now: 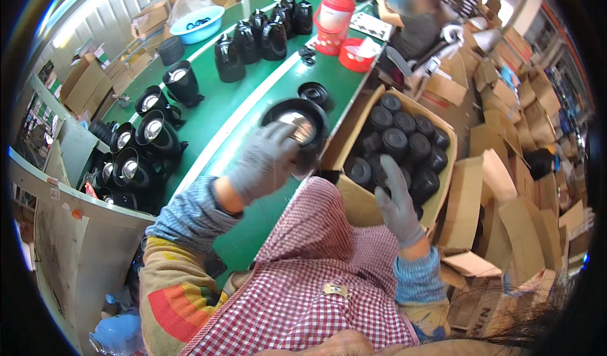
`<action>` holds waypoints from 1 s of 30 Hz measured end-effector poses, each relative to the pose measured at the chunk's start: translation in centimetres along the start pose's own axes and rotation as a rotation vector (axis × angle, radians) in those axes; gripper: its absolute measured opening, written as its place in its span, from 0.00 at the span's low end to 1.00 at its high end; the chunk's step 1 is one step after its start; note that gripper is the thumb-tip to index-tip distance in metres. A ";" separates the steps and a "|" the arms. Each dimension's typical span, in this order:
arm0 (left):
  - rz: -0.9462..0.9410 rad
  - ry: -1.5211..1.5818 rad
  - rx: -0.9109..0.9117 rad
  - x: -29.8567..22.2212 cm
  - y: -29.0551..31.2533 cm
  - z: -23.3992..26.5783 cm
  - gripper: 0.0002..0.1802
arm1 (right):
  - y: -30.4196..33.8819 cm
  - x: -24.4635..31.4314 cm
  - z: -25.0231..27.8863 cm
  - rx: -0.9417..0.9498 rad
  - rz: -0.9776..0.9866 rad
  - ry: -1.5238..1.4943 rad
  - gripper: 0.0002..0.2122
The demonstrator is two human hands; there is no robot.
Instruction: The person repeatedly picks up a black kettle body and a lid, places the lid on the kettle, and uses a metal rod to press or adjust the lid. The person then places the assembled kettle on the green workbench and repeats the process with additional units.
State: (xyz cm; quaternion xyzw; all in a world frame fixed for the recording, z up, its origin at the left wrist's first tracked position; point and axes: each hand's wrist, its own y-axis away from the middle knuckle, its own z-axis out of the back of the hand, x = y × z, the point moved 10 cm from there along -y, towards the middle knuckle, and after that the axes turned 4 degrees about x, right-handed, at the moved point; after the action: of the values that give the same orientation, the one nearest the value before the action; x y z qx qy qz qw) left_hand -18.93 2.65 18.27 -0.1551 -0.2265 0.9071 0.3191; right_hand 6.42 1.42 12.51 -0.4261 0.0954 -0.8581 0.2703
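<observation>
My left hand (pixel 265 163), in a grey glove, grips the near side of a round black jug body (pixel 273 112) with a shiny metallic middle. It is above the green work surface (pixel 243 146), slightly blurred. Just beyond it sits a small round black part (pixel 313 93). To the right, my right hand (pixel 399 205), also gloved in grey, hangs over the near part of a carton (pixel 344 195). Its fingers are stretched out, and I see nothing held in it. Several round black parts (pixel 394 142) fill the carton.
Black jug bodies (pixel 155 131) with metallic middles stand at left; black jugs (pixel 229 59) stand farther back. A blue basin (pixel 197 24), red containers (pixel 334 18) and a red basket (pixel 357 55) are beyond. A person (pixel 414 24) sits at the far right. Cardboard boxes (pixel 465 198) crowd the right.
</observation>
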 end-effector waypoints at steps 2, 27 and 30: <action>-0.097 0.137 0.032 -6.8 -1.4 -2.9 0.16 | -0.2 -0.9 0.8 -0.037 -0.081 -0.124 0.31; 0.588 -0.177 0.181 13.7 -4.5 -21.5 0.35 | 12.4 -21.0 -4.7 0.103 -0.534 -0.797 0.22; 0.513 -0.307 0.420 16.7 -2.6 -25.9 0.38 | 13.0 -23.4 0.3 -0.328 -0.648 -0.811 0.19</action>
State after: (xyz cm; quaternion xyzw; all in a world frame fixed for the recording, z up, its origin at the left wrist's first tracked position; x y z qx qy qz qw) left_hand -19.06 23.44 -4.69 0.0000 -0.0345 0.9971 0.0684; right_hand 23.14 3.30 -8.33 -0.7671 -0.0202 -0.6382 -0.0629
